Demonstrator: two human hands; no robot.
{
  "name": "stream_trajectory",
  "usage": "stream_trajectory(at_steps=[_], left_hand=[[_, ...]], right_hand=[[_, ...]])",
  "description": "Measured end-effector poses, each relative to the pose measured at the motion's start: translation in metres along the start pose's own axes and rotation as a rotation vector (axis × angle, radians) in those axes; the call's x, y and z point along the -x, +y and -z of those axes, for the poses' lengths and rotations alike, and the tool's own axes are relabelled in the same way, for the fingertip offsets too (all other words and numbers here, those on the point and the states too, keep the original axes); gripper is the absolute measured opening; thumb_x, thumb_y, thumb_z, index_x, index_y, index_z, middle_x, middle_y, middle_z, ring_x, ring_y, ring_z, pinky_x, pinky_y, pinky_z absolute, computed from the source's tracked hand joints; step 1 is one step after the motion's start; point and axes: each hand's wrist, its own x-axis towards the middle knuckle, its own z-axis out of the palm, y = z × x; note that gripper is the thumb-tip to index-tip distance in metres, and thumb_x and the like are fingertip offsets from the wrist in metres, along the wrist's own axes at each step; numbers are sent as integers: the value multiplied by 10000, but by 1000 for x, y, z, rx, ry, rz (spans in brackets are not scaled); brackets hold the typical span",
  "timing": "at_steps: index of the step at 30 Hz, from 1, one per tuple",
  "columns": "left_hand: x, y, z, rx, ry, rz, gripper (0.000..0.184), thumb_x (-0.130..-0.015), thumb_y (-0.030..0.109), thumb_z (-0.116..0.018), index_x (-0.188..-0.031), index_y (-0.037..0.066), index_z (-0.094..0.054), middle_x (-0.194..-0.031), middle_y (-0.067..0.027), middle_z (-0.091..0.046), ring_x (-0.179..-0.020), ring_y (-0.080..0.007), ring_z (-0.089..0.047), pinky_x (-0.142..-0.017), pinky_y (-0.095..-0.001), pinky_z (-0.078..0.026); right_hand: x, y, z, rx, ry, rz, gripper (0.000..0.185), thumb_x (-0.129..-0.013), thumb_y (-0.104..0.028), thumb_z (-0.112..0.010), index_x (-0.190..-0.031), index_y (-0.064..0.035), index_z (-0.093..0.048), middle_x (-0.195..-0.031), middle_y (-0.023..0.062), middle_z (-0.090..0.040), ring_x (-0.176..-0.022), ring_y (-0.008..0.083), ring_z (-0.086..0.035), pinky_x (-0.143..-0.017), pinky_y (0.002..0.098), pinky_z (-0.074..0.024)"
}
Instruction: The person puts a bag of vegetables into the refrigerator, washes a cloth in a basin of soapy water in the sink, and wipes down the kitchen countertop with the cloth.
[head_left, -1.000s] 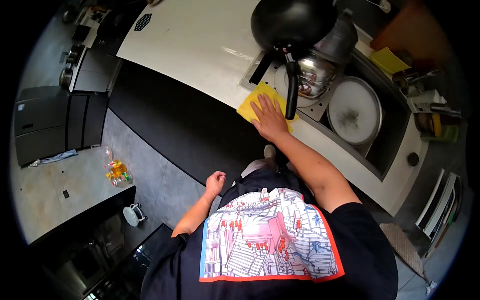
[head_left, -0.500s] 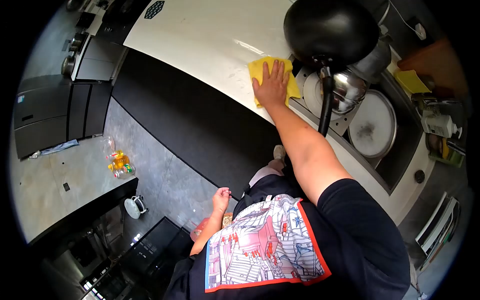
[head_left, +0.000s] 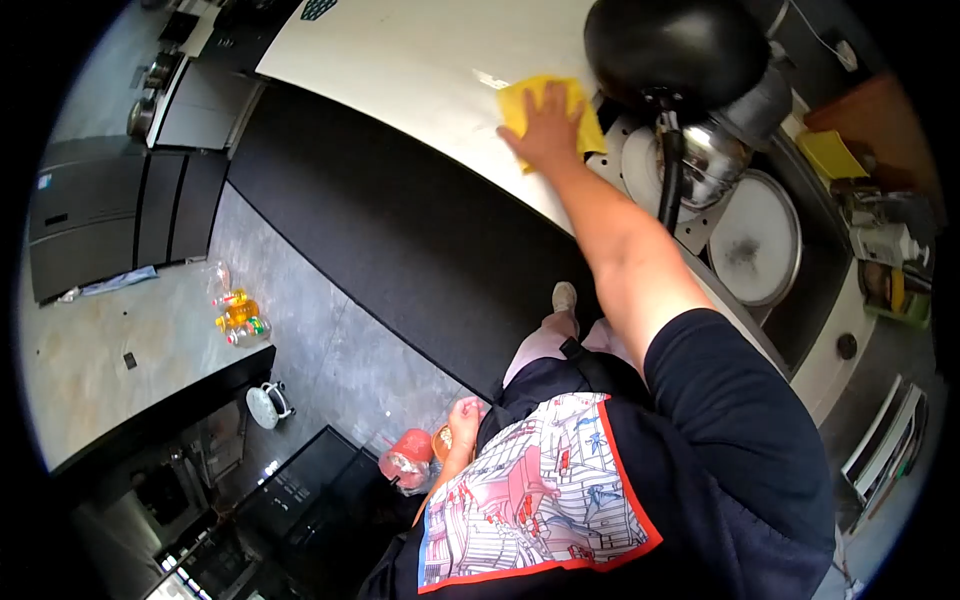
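My right hand (head_left: 549,132) lies flat with its fingers spread on a yellow cloth (head_left: 588,125), pressing it to the white countertop (head_left: 400,70). Just right of that hand, a black wok (head_left: 675,50) rests over the sink area, its long handle pointing toward me. Under the handle are a shiny metal bowl (head_left: 715,165) and a pale plate (head_left: 640,165). Low at my side, beside the patterned apron front (head_left: 540,480), hangs my left hand (head_left: 464,420). Its fingers are loosely curled and I see nothing in them.
A large round lid or tray (head_left: 755,235) sits in the sink (head_left: 800,340). Oil bottles (head_left: 238,315) stand on the left counter (head_left: 90,370). A red container (head_left: 410,455) is on the floor side near my left arm. A dark mat (head_left: 380,210) covers the floor.
My right hand and the yellow cloth have shifted slightly farther along the counter, away from me. My left hand has come closer to my body. The view has tilted a little.
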Motion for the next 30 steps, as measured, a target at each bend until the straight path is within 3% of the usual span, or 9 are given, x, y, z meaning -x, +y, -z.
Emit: stream_trajectory(at_steps=[2, 5, 6, 10, 16, 22, 26, 27, 30], left_hand=[[-9, -36, 19, -248, -17, -20, 149, -895, 127, -578, -1013, 47, -621, -830, -70, -682, -716, -143, -638, -662, -287, -517], [-49, -69, 55, -471, 9, -95, 152, -880, 181, -594, -938, 52, -649, -764, -83, -682, -717, -157, -648, -685, -316, -518], [-61, -69, 71, -572, 17, -169, 155, -878, 189, -591, -921, 54, -654, -746, -85, -680, -708, -158, -649, -679, -319, -517], [-102, 30, 70, -476, 52, -170, 158, -877, 172, -561, -917, 48, -650, -725, -86, -671, -666, -164, -646, -631, -321, -515], [-156, 162, 12, -315, -57, -526, 145, -918, 122, -528, -958, 20, -623, -779, -49, -659, -648, -105, -601, -621, -252, -503], [-121, 280, -77, 52, 11, -765, 153, -946, 103, -517, -1062, 27, -582, -897, -68, -645, -727, -104, -596, -661, -234, -522], [-61, 336, -124, 74, -127, -937, 151, -927, 39, -516, -1062, 12, -578, -910, -89, -648, -760, -126, -617, -688, -245, -523], [-44, 347, -138, 32, -231, -1088, 149, -921, 21, -515, -1055, 3, -575, -902, -99, -647, -756, -137, -619, -690, -250, -523], [-6, 366, -183, -56, -489, -1340, 130, -890, -38, -511, -995, -21, -586, -864, -138, -643, -730, -175, -625, -682, -263, -520]], right_hand=[[23, -13, -7, -31, -34, 233, 741, -878, -592, -394, -1454, -142, -272, -1530, 139, -153, -1422, 307, -72, -1118, 547, -34], [55, -12, -13, -127, -33, 366, 648, -912, -511, -388, -1439, -141, -308, -1513, 146, -200, -1418, 296, -108, -1145, 465, -59], [65, -12, -10, -203, -31, 418, 611, -902, -437, -459, -1419, -134, -338, -1503, 148, -224, -1410, 297, -140, -1148, 450, -79], [102, 13, -17, -267, -5, 512, 597, -858, -334, -556, -1386, -121, -377, -1490, 137, -261, -1405, 273, -171, -1148, 426, -126], [171, 85, 5, -322, -79, 593, 663, -754, -227, -659, -1357, -120, -406, -1450, 105, -345, -1365, 268, -272, -1133, 427, -201], [262, 205, 41, -300, -188, 392, 697, -727, -154, -639, -1377, -131, -388, -1453, 97, -343, -1379, 269, -254, -1130, 447, -205], [324, 290, 44, -187, -111, 56, 650, -732, -110, -578, -1363, -136, -425, -1436, 115, -363, -1361, 286, -285, -1130, 454, -196], [331, 314, 45, -197, -33, -58, 620, -755, -115, -563, -1360, -135, -430, -1425, 141, -370, -1350, 298, -297, -1125, 462, -200], [338, 381, 23, -303, 149, -413, 453, -875, -207, -516, -1307, -75, -478, -1249, 171, -538, -1179, 343, -488, -1000, 443, -388]])
